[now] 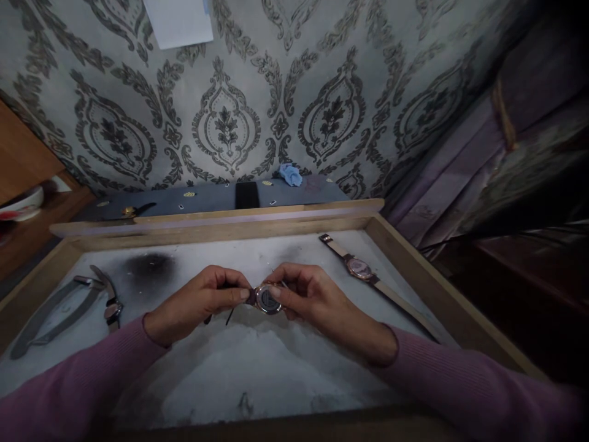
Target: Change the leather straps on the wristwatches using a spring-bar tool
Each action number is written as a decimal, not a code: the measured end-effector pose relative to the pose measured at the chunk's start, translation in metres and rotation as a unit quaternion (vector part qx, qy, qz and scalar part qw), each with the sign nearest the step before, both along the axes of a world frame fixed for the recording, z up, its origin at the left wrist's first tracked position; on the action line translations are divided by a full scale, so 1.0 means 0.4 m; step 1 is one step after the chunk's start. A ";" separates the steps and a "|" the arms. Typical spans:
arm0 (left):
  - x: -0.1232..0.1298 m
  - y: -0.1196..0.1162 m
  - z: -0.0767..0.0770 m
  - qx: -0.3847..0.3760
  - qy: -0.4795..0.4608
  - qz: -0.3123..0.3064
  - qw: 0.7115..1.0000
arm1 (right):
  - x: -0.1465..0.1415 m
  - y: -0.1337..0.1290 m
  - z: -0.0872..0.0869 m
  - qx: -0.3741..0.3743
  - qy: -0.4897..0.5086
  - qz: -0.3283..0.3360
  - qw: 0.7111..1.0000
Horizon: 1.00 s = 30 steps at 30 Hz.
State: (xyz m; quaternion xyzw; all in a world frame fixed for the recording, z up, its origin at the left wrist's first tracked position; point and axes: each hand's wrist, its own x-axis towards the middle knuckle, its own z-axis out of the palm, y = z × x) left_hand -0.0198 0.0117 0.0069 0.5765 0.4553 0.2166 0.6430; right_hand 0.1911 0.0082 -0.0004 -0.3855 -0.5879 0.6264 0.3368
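Observation:
Between both hands, above the white work surface (221, 380), is a round wristwatch (265, 302) with a shiny rim and a dark grey face or case back toward me. My left hand (202, 301) pinches the dark strap (251, 297) at the case's left side. My right hand (313, 298) grips the case from the right, thumb pressed on its edge. A thin, pale, rod-like bit shows by the right fingers; its kind cannot be made out. Dark strap ends hang below the left fingers.
A raised wooden frame (221, 224) borders the surface. At right lies a watch with a long strap (359, 268); at left, another watch (111, 310) beside grey-handled pliers (50, 316). Behind the frame are a black phone-like slab (247, 195) and a crumpled blue cloth (291, 175).

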 end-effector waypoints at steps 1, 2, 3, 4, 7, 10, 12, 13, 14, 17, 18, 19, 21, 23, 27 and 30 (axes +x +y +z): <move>0.002 0.000 0.000 0.001 0.008 0.000 1.000 | 0.000 0.000 0.000 0.009 -0.009 0.003 1.000; 0.004 -0.001 0.001 0.002 0.017 0.002 1.000 | 0.000 0.000 -0.001 0.016 -0.015 0.005 1.000; 0.006 -0.001 0.002 0.003 0.025 0.004 1.000 | 0.001 0.000 0.000 0.022 -0.019 0.007 1.000; 0.009 -0.002 0.003 0.006 0.033 0.006 0.999 | 0.001 -0.001 0.000 0.026 -0.021 0.009 0.999; 0.017 -0.003 0.008 0.032 0.034 0.000 0.999 | 0.001 -0.002 -0.001 0.031 -0.017 0.005 0.999; 0.022 -0.003 0.013 0.058 0.022 -0.007 0.998 | 0.001 -0.005 -0.002 0.036 -0.015 0.005 0.999; 0.022 -0.003 0.014 0.054 0.030 -0.008 0.998 | 0.000 -0.006 -0.003 0.049 -0.011 0.008 0.999; 0.022 -0.003 0.014 0.049 0.039 -0.008 0.998 | 0.000 -0.007 -0.003 0.057 -0.009 0.009 0.998; 0.020 -0.003 0.013 0.045 0.049 -0.010 0.998 | 0.000 -0.007 -0.002 0.064 -0.009 0.011 0.998; 0.016 -0.003 0.011 0.046 0.069 -0.016 0.996 | -0.001 -0.009 0.002 0.076 -0.011 0.011 0.997; 0.015 -0.003 0.010 0.050 0.069 -0.020 0.996 | -0.001 -0.010 0.004 0.079 -0.012 0.010 0.997; 0.015 -0.003 0.010 0.054 0.069 -0.025 0.996 | -0.001 -0.011 0.006 0.081 -0.014 0.011 0.997; 0.014 -0.004 0.010 0.058 0.073 -0.032 0.995 | -0.001 -0.013 0.008 0.089 -0.018 0.012 0.996; 0.015 -0.005 0.011 0.058 0.085 -0.036 0.994 | -0.002 -0.014 0.006 0.098 -0.025 0.011 0.995; 0.021 -0.007 0.007 0.066 0.107 -0.043 0.991 | -0.003 -0.014 -0.007 0.097 -0.037 0.008 0.995; 0.025 -0.006 0.001 0.096 0.101 -0.051 0.989 | -0.004 -0.015 -0.018 0.087 -0.036 0.012 0.995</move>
